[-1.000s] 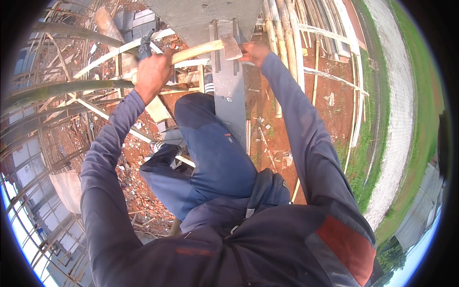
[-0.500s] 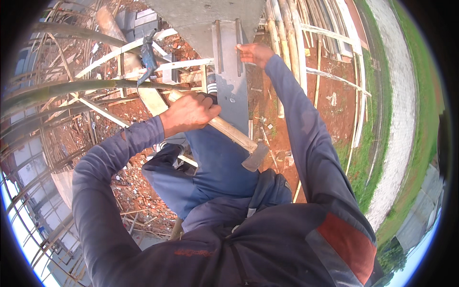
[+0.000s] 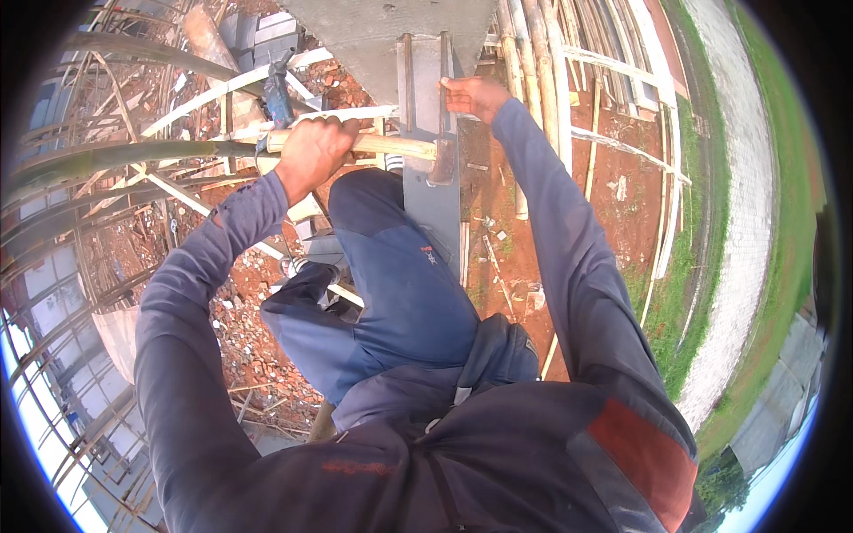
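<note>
Left grip (image 3: 313, 153) wrapped around handle of axe (image 3: 397, 146); axe held crosswise, head seen over grey beam (image 3: 432, 218), near lower end of right strip (image 3: 445, 58). Whether beam is touched by head cannot be told. Right grip (image 3: 478, 97) held beside right strip, fingers bent; whether strip is pinched cannot be told. Left strip (image 3: 408, 75) set roughly parallel. Blue tool (image 3: 278, 93) seen just beyond left grip.

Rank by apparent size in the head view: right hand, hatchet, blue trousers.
1. Blue trousers, by far
2. Hatchet, partly covered by the left hand
3. Right hand
</note>
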The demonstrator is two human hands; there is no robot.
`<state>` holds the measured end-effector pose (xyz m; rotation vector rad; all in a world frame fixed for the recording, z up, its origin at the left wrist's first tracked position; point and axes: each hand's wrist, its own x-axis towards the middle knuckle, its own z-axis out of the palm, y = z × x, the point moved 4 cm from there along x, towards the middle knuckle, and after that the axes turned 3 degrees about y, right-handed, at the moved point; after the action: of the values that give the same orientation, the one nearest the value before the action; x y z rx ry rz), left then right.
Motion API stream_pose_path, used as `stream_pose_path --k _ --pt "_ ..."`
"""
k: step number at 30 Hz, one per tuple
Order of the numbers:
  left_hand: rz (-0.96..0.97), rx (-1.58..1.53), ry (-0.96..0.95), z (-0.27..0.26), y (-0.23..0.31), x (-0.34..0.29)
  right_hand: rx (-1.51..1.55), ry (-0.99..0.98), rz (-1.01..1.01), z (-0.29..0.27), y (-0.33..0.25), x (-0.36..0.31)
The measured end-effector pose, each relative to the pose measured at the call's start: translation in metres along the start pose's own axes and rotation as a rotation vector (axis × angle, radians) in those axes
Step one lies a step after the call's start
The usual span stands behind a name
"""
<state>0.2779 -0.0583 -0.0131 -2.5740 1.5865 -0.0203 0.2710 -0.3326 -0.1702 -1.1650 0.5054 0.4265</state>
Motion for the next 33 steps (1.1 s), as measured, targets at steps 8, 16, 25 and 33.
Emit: stream_pose_path --k 8,16,25,33 --pt "0.005 0.0 -0.009 -0.012 0.008 0.003 0.021 0.021 0.026 -0.003 0.006 -0.004" --pt "0.267 -0.192 0.148 -0.043 0.045 -0.011 0.005 0.022 0.046 -0.016 0.004 -0.013" --pt "-0.04 -0.036 -0.067 0.002 -0.001 -0.001 -0.008 0.006 0.024 -0.007 0.001 -0.004" --pt "-0.128 -0.072 -0.131 0.002 0.022 -0.011 0.01 -0.004 0.036 -0.002 0.001 -0.021"
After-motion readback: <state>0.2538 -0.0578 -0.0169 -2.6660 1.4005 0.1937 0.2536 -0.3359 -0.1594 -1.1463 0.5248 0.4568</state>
